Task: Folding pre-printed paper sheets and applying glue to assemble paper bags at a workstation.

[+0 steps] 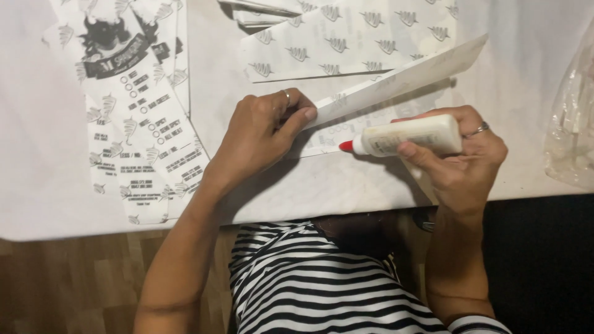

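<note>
gluing step: a paper flap (pixel 396 77) is held up by the closed left hand (pixel 266 133); a glue bottle (pixel 411 136), gripped in the right hand (pixel 461 154), is aimed beneath those fingertips; a steady squeeze seems needed.

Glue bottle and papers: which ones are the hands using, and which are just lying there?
In use: glue bottle in right hand; folded paper lifted by left hand.

Lying about: printed sheets at left; patterned sheets at top; plastic bag at right.
</note>
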